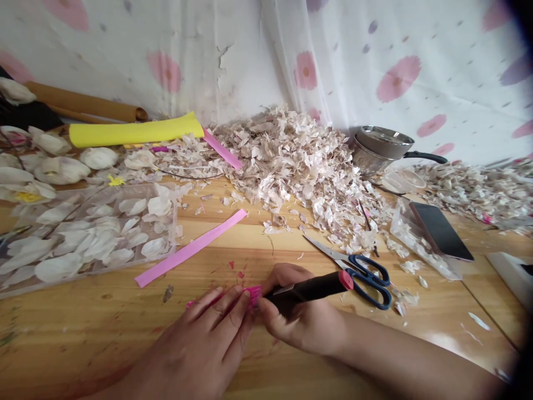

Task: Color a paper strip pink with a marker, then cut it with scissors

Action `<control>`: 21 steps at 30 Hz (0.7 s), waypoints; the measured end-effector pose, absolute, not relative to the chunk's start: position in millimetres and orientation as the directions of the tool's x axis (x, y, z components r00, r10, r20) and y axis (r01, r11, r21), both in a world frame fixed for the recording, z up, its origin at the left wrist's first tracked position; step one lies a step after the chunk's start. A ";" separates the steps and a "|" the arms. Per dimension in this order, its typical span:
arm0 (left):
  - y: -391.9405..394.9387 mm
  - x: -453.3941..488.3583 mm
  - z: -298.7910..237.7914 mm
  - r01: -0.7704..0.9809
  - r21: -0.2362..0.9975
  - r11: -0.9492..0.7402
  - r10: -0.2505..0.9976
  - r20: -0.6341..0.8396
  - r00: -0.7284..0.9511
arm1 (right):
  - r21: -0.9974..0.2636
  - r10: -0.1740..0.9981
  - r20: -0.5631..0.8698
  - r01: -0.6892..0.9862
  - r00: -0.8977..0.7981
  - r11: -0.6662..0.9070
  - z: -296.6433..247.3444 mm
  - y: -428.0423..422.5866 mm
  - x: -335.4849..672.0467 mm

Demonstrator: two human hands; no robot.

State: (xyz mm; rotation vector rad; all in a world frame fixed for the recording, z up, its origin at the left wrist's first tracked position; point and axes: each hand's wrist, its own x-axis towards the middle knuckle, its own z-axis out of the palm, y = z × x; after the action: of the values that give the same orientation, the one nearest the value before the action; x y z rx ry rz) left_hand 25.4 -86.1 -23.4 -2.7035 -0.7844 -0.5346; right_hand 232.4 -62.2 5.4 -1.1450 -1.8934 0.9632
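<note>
My right hand (310, 325) is wrapped round a black marker pen (310, 290) with a red end cap, tilted up to the right. Its tip is hidden near my thumb and fingers, close to a bright pink strip (254, 294). My left hand (195, 339) presses that strip against the table with its fingertips; most of the strip is under the fingers. Darker pink lines show on its right end. A paler pink paper strip (191, 248) lies beyond the left hand. To the right of the marker lie scissors (368, 278) with blue handles, blades slightly apart.
A clear divided tray (175, 222) with white petals stands at left, near a yellow roll (133, 130). A large heap of pale dried petals (291, 161) fills the back. At right are a steel pot (378, 147) and a dark phone (443, 230) on the wooden table (62, 333).
</note>
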 end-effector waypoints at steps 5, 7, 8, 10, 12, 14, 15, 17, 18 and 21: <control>-83.6 25.3 -20.9 0.530 -0.201 -0.824 0.421 0.409 0.810 | -0.857 0.933 0.187 0.413 -0.308 0.308 5.2 -62.6 233.0; -83.4 25.6 -20.7 0.526 -0.201 -0.826 0.417 0.409 0.811 | -0.851 0.918 0.200 0.403 -0.343 0.337 5.1 -62.8 233.0; -83.6 25.8 -20.9 0.531 -0.197 -0.824 0.425 0.405 0.810 | -0.850 0.919 0.194 0.408 -0.344 0.332 5.0 -62.8 232.9; -84.2 26.5 -21.6 0.538 -0.195 -0.820 0.436 0.396 0.808 | -0.846 0.934 0.178 0.436 -0.309 0.306 4.9 -62.6 232.8; -84.4 27.2 -21.9 0.537 -0.194 -0.821 0.433 0.403 0.807 | -0.832 0.933 0.192 0.453 -0.305 0.319 5.3 -62.2 232.8; -84.0 27.8 -21.2 0.533 -0.193 -0.824 0.420 0.423 0.803 | -0.825 0.913 0.219 0.434 -0.343 0.361 6.2 -61.9 233.0; -83.6 28.1 -20.4 0.531 -0.195 -0.825 0.415 0.430 0.802 | -0.826 0.907 0.222 0.425 -0.357 0.370 6.8 -61.8 233.1; -82.7 28.7 -18.6 0.542 -0.196 -0.817 0.421 0.439 0.794 | -0.826 0.915 0.211 0.437 -0.345 0.356 7.7 -61.9 233.3; -82.4 29.0 -17.7 0.544 -0.197 -0.816 0.422 0.439 0.793 | -0.823 0.924 0.205 0.453 -0.323 0.341 7.8 -62.1 233.4; -82.7 29.3 -16.3 0.551 -0.193 -0.812 0.434 0.432 0.791 | -0.819 0.923 0.212 0.457 -0.320 0.346 7.4 -62.2 233.5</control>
State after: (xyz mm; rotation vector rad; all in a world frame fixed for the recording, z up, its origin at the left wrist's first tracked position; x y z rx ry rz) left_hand 29.3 -82.7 -16.3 -2.6721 -0.7547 -0.5357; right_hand 233.5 -62.2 7.4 -1.2050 -1.9198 0.8590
